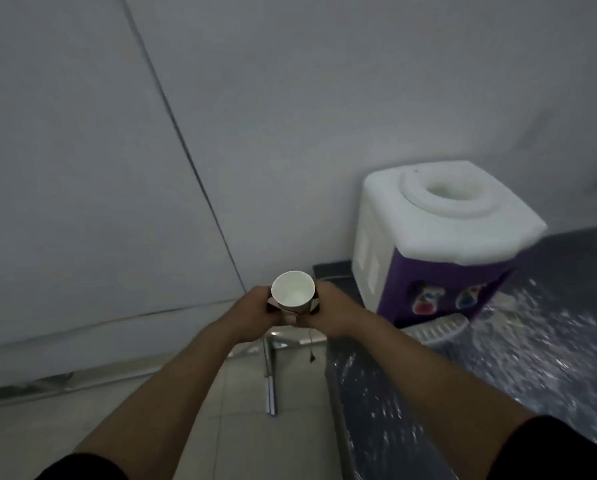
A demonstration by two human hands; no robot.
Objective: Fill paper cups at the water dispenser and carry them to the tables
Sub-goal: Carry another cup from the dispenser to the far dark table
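A white paper cup (293, 289) with an empty-looking inside is held out in front of me, its mouth tilted toward the camera. My left hand (252, 311) grips it from the left and my right hand (328, 311) from the right, both wrapped round its lower part. The water dispenser (439, 244), white on top with a purple front and two taps (446, 299), stands to the right of the cup on a dark table (498, 375). No bottle sits in its top opening. A white drip tray (435, 329) lies under the taps.
The table is wrapped in shiny plastic film and its left edge runs below my right forearm. A grey wall with a corner seam fills the background. A metal table leg (269, 375) stands on the tiled floor (151, 410) below my hands.
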